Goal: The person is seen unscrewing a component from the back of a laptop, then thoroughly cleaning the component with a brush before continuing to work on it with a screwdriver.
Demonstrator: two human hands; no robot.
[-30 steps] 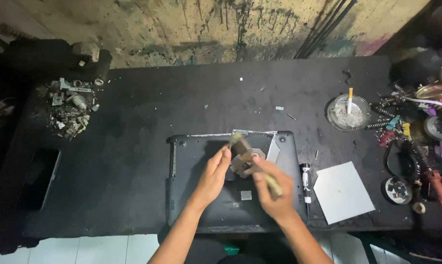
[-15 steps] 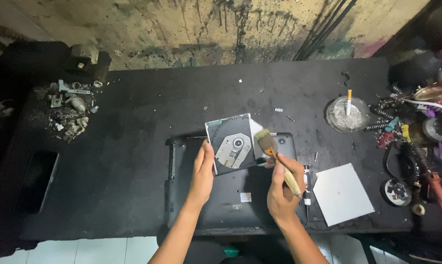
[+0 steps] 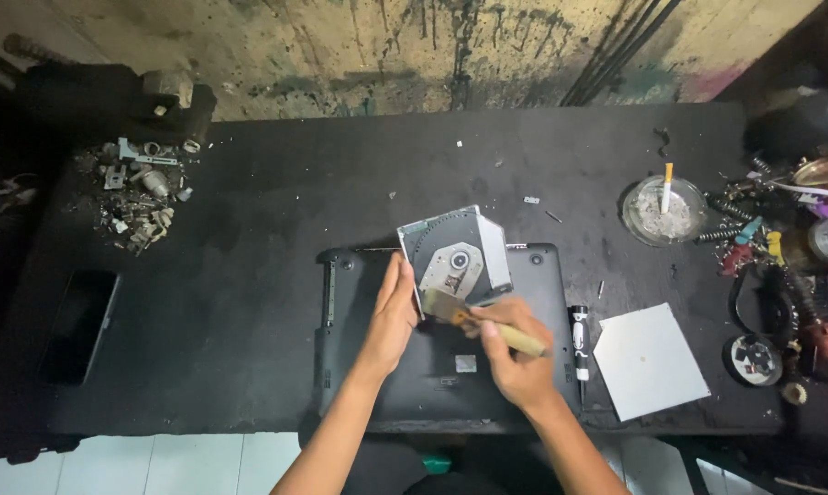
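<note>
My right hand (image 3: 515,362), low centre of frame, is closed round a brush (image 3: 487,325), bristles touching the lower edge of the drive (image 3: 457,257). My left hand (image 3: 394,316), just left of it, fingers straight and together, props the drive's left edge so it stands tilted above the laptop (image 3: 441,339), which lies underside up at the table's near edge. The drive is out of the laptop with its cover off, disc mechanism exposed; brushing looks underway, reassembly left, I'd judge. A screwdriver (image 3: 580,341) and grey plate (image 3: 650,360) lie right of the laptop. Farther back: ashtray (image 3: 663,209) upper right, scrap pile (image 3: 141,197) upper left.
</note>
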